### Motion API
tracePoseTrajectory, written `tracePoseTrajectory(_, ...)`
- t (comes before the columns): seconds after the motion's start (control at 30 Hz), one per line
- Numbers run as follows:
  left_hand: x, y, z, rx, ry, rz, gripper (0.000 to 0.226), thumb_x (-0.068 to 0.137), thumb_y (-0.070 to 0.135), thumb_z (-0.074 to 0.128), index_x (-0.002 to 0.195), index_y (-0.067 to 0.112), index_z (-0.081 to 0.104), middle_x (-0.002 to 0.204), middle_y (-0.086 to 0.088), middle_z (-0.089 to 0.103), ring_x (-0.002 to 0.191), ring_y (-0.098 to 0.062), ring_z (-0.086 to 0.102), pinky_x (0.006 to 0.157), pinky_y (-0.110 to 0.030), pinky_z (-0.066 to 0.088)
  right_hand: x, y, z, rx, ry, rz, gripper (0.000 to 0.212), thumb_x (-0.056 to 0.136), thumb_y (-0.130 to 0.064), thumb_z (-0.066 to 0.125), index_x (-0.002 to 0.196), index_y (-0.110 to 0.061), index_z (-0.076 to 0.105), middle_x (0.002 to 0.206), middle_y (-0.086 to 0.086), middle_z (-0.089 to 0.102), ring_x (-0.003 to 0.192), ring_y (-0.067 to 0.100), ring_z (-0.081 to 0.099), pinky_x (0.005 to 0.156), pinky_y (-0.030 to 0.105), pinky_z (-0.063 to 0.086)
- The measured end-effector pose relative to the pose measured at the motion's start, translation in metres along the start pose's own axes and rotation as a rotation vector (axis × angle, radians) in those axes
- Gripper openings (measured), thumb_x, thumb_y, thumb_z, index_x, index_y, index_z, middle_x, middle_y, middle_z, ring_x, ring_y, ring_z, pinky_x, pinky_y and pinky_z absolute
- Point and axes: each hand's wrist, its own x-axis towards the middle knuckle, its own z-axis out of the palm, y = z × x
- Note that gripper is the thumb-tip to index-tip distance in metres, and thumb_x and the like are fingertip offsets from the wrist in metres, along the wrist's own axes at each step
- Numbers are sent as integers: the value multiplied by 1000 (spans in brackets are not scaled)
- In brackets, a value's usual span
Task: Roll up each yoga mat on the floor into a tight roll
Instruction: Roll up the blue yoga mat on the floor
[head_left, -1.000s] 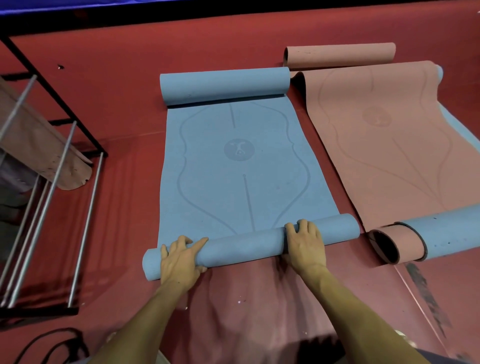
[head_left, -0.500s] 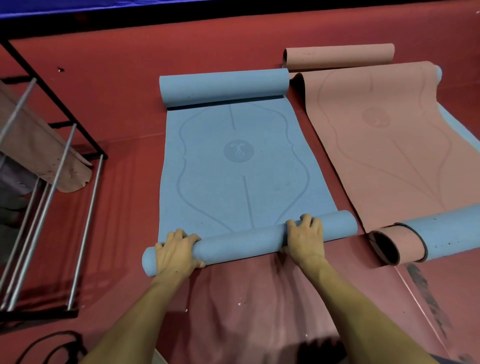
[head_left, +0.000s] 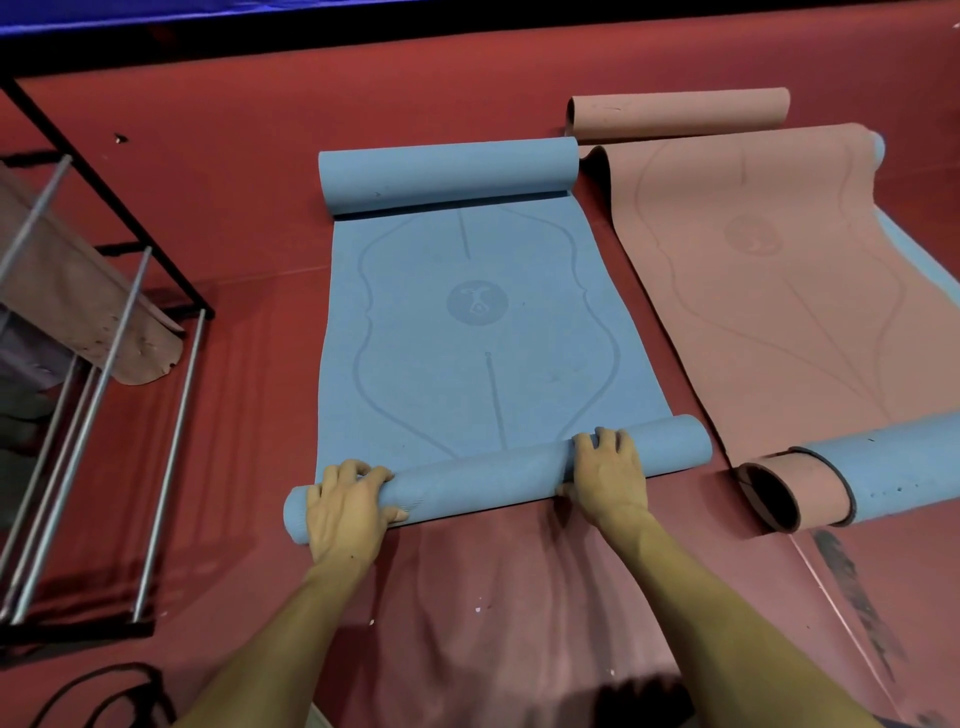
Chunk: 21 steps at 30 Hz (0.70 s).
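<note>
I see a metal rack (head_left: 98, 395) at left and a pink yoga mat (head_left: 769, 291) lying just right of the blue yoga mat (head_left: 467, 312) on the red floor (head_left: 234, 156). My left hand (head_left: 345, 506) and right hand (head_left: 608, 475) both clasp its near rolled end; its far end curls too.

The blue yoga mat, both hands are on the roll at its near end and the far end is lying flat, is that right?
Not quite. The head view shows the far end of the blue yoga mat curled into its own roll, not flat. The left hand and right hand do grip the near roll.
</note>
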Motion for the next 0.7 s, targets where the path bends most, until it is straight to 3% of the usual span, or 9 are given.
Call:
tracePoseTrajectory(0.13, 3, 4, -5, 21, -7, 13, 52, 74, 51, 87, 120, 34, 68, 110, 10, 65, 111, -19, 55, 89, -35, 43, -4, 1, -3, 9, 39, 12, 63, 84, -49, 78, 136, -20, 57, 138, 13, 48, 121, 34, 45, 106, 40, 43)
tracePoseTrajectory(0.27, -4, 8, -6, 18, 43, 17, 44, 73, 45, 90, 105, 28, 65, 89, 10, 68, 93, -20, 59, 71, -36, 48, 0, 2, -10, 21, 29, -12, 80, 83, -59, 75, 141, -15, 44, 134, 8, 54, 123, 30, 48, 103, 39, 47)
tracePoseTrajectory(0.4, -9, 6, 9, 48, 99, 28, 36, 72, 33, 93, 101, 20, 76, 112, -5, 70, 101, -31, 63, 69, -42, 56, 8, 1, -10, 5, -25, -40, 69, 87, -59, 69, 136, -14, 49, 141, 8, 52, 134, 33, 42, 113, 43, 39)
tracePoseTrajectory(0.47, -12, 8, 14, 58, 145, 48, 37, 74, 28, 93, 104, 16, 77, 105, -6, 71, 94, -32, 65, 64, -40, 57, 10, 0, -9, -26, -35, -23, 66, 89, -61, 65, 136, -16, 52, 147, 11, 45, 132, 36, 40, 114, 44, 35)
tracePoseTrajectory(0.57, -14, 9, 12, 3, 180, 65, 45, 76, 26, 92, 115, 14, 74, 102, -5, 74, 92, -30, 68, 73, -41, 60, 8, -1, -7, -27, 32, -2, 64, 90, -61, 64, 135, -17, 54, 140, 11, 45, 120, 33, 44, 105, 43, 42)
tracePoseTrajectory(0.7, -15, 4, 19, -60, 173, 61, 58, 75, 35, 88, 127, 17, 70, 130, -6, 70, 121, -31, 64, 103, -46, 53, 8, -4, -8, 35, 57, -16, 67, 92, -56, 64, 140, -13, 48, 130, 7, 53, 117, 29, 49, 93, 41, 51)
